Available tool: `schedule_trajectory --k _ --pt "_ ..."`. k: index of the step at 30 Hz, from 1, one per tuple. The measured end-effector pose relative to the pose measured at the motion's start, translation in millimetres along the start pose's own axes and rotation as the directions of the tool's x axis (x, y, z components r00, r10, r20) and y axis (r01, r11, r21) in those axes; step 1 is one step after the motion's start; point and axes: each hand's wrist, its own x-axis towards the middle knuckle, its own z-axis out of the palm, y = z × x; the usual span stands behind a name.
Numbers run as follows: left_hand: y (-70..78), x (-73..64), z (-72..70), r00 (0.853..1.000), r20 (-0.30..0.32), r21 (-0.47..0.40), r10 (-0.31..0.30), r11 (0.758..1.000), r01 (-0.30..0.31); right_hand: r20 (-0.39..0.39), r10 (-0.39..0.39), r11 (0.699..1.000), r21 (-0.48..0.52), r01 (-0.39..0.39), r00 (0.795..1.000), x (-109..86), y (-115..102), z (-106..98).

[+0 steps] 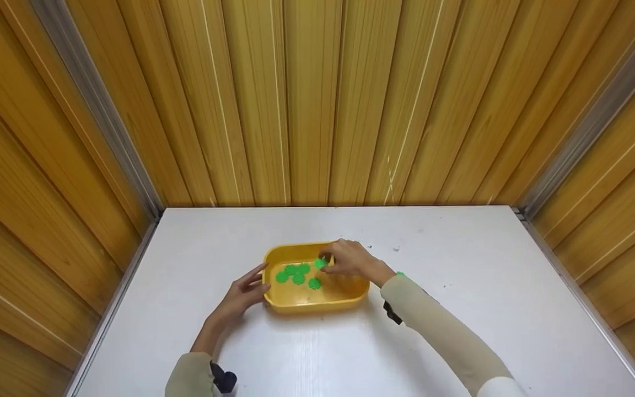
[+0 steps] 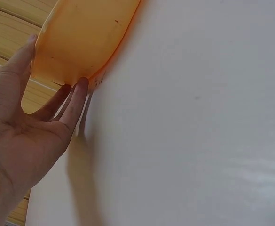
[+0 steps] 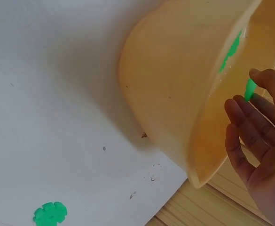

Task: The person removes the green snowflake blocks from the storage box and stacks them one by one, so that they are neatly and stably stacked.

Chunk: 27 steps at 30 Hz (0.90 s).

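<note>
A yellow plastic tray (image 1: 317,305) stands on the white table with several flat green notched discs (image 1: 298,278) in it. At its left end, my left hand (image 1: 238,298) touches the outer wall, thumb and fingers spread. The left wrist view shows the thumb at the rim and the long, nearly straight fingers (image 2: 81,84) lower on the wall. My right hand (image 1: 349,258) reaches over the tray's right side. It pinches one green disc (image 3: 250,88) between thumb and fingers, above the tray floor; the other fingers are loosely bent.
Another green disc (image 3: 50,214) lies on the table outside the tray, mostly hidden behind the right sleeve (image 1: 428,311) in the head view. Wood-patterned panels (image 1: 312,110) enclose the table (image 1: 494,275) at the back and both sides.
</note>
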Motion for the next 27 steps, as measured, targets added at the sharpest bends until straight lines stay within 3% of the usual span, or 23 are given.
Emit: schedule_trajectory --k 7,16,27 --pt "3.3 -2.5 -2.0 0.998 -0.045 0.003 -0.031 0.999 0.032 -0.075 -0.077 0.997 -0.026 0.075 0.994 -18.3 5.0 -15.3" --pt "3.5 -4.7 -4.0 0.995 -0.081 0.052 -0.052 0.997 0.056 -0.080 0.060 0.997 0.053 -0.055 0.995 -39.4 32.6 -36.0" --pt "1.3 -5.5 -4.6 0.997 -0.062 0.058 -0.037 0.997 0.041 -0.125 0.114 0.989 0.103 -0.102 0.986 -68.8 64.4 -48.9"
